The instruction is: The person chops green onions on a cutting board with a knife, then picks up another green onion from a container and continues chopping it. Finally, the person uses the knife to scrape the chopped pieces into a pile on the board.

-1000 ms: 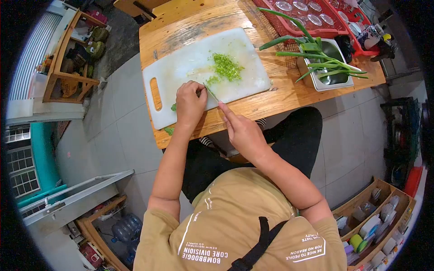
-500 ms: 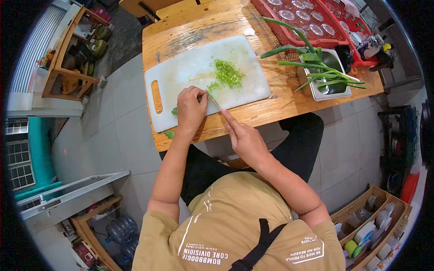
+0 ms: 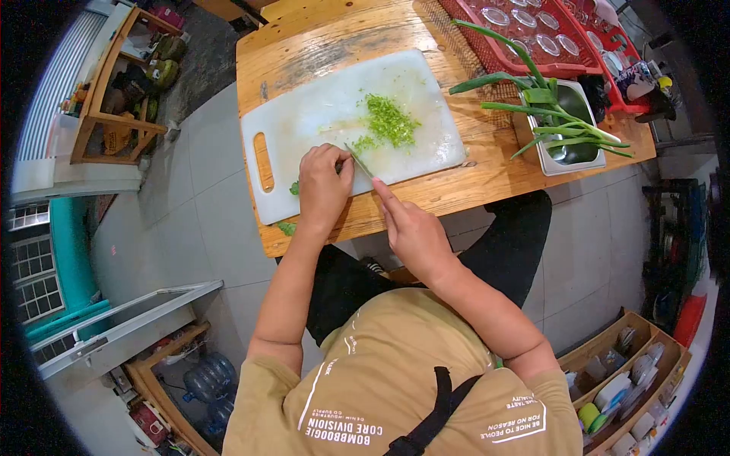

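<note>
A white cutting board [image 3: 304,106] lies on the wooden table, with a pile of finely chopped greens [image 3: 390,121] on its right half. My left hand [image 3: 325,182] is curled over a bunch of green herbs near the board's front edge; leafy bits [image 3: 294,188] show at its left side. In my right hand [image 3: 414,232] is a small knife [image 3: 360,163], index finger stretched along it, its blade beside my left fingertips. Most of the bunch is hidden under my left hand.
Long green onions [image 3: 559,114] lie across a metal container [image 3: 576,156] at the table's right. Behind it is a red basket [image 3: 532,57] of glasses. The wooden table [image 3: 293,34] ends just before my lap. A wooden crate [image 3: 631,334] stands lower right.
The view has shifted slightly, so the board and container appear a little displaced. Both hands keep nearly the same places, and the knife blade has moved slightly against my left fingertips.
</note>
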Demonstrator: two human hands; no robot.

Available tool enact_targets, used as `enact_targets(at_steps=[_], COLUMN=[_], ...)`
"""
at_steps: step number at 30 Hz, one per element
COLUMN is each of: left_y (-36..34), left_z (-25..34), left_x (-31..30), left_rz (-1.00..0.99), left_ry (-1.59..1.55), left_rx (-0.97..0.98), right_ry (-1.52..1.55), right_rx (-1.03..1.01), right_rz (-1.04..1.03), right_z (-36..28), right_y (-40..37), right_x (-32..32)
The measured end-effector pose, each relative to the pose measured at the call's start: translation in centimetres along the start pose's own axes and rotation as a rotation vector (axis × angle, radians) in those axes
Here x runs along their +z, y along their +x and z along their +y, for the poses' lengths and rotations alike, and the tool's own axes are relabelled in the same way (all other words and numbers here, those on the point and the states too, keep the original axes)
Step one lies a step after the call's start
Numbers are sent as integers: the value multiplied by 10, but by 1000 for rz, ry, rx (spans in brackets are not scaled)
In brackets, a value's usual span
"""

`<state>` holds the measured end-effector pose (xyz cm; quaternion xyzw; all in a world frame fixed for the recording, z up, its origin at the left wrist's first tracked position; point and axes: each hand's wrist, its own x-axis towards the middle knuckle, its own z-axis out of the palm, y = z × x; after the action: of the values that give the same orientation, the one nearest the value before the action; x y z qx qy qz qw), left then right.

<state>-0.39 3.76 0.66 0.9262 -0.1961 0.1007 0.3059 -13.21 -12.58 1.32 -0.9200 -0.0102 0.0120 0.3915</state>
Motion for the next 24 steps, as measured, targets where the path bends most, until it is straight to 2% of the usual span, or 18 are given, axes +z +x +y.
enact_targets(at_steps=[4, 11, 13, 24], left_y=[-1, -5, -2, 0], left_z=[-6, -8, -9, -4], left_x=[2, 6, 7, 8], left_rz=[17, 30, 34, 53], left_ry=[7, 12, 24, -1], left_rx=[14, 15, 26, 61], right_ry=[0, 116, 158, 82], right_rx=[-95, -73, -5, -53], right_rz=[117, 85, 37, 71], right_z=[5, 6, 4, 6], right_y=[17, -9, -14, -17], right_x=[16, -14, -19, -4])
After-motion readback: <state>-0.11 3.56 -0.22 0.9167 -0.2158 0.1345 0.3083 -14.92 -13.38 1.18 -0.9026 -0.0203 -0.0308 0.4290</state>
